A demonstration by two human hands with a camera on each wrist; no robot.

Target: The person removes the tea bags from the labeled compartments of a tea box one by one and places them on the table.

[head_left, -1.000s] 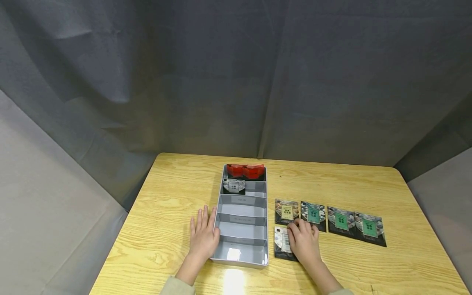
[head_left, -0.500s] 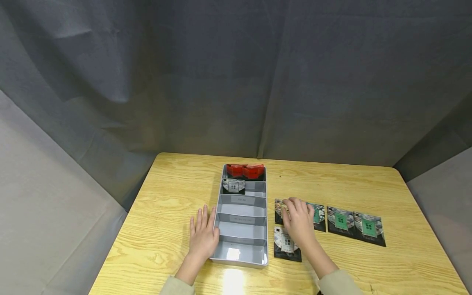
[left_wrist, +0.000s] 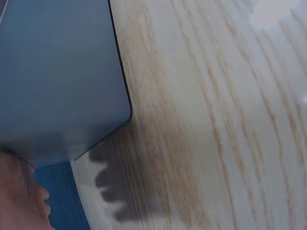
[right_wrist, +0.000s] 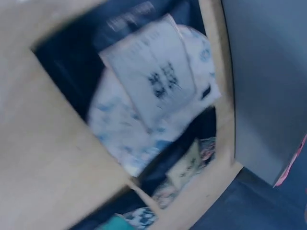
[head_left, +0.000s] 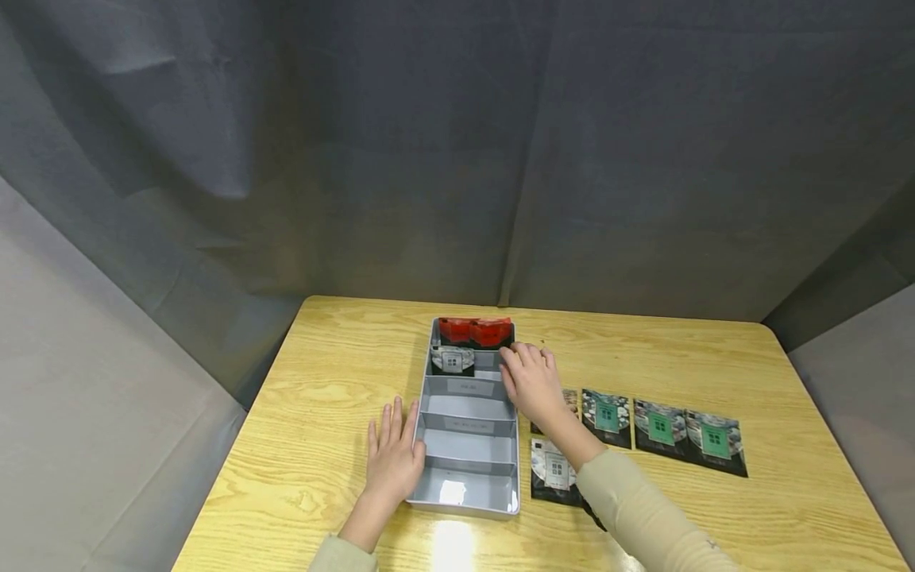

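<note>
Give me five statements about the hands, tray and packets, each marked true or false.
1. The left hand is beside the tray. True.
2. The red packets sit at the tray's near end. False: they sit at its far end.
3. Two green packets lie on the table. True.
4. The right hand rests on the green packets. False: it is at the tray's right edge.
5. No part of the tray is bare. False: its near end is.

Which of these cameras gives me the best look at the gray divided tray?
The head view: it shows almost the whole gray divided tray from above, with all five compartments. The left wrist view catches only its outside near one corner; the right wrist view, only part of an outer side.
</note>
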